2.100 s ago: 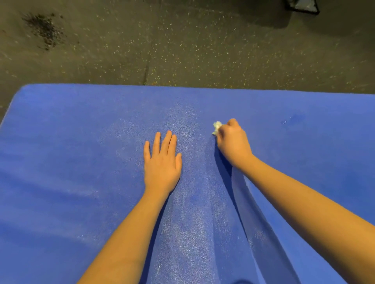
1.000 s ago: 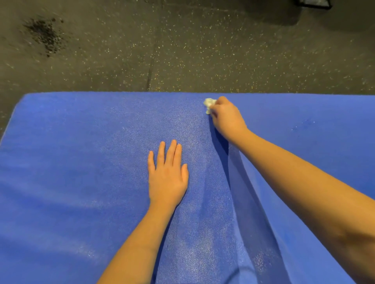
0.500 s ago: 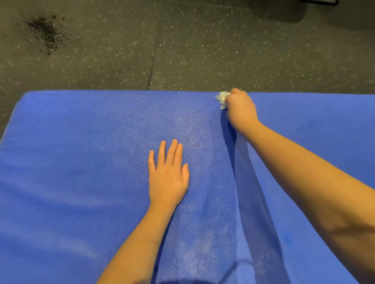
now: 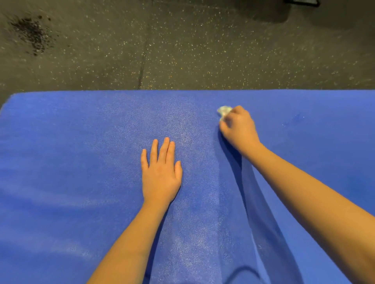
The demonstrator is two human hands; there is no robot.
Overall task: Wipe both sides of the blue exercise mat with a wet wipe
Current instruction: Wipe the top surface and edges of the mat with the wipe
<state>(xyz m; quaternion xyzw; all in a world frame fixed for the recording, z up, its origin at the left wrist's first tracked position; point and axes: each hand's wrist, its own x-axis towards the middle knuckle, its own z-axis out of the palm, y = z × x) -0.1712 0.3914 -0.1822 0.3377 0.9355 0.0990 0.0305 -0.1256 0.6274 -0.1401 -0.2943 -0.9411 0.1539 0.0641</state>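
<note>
Forearms (image 4: 129,243), left grip (image 4: 161,174) and right grip (image 4: 239,129) are bare.

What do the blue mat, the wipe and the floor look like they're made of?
Mat: probably foam; matte, finely pebbled surface, glinting where seemingly damp. Wipe: thin whitish fabric or paper, crumpled in the right hand. Floor: likely rubber; dark with pale flecks and a seam.

A dark grey floor (image 4: 203,50), flecked with pale specks, is seen well beyond the left hand (image 4: 160,174). A thin seam (image 4: 143,60) is drawn through it almost straight ahead of that hand. A dark, crumbly patch (image 4: 30,34) is found far off to its left. Far beyond the right hand (image 4: 239,129), a dark object (image 4: 301,2) is cut off by the frame edge, and a shadow (image 4: 263,12) is cast beside it.
</note>
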